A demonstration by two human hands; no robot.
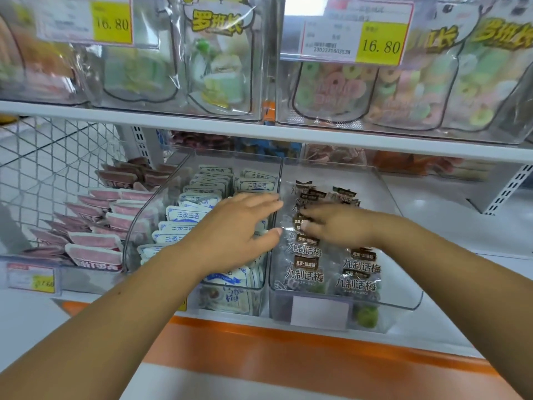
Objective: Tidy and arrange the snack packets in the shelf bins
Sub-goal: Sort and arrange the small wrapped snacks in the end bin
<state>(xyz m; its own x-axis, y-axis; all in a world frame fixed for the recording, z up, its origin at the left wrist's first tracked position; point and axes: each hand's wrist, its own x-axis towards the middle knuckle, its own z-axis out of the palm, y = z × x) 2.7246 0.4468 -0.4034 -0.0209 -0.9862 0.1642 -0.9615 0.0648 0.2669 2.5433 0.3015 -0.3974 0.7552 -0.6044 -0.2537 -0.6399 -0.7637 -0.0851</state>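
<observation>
I saw three clear bins; around the middle bin (202, 226), my left hand (230, 229) lay spread flat on its white packets (187, 215), my right hand (337, 223) pinched a dark-labelled packet (305, 223) in the right bin (389, 215).

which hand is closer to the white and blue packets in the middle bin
Left. The left hand lies spread over the white and blue packets in the middle bin. The right hand is past the divider, over the clear plum packets.
</observation>
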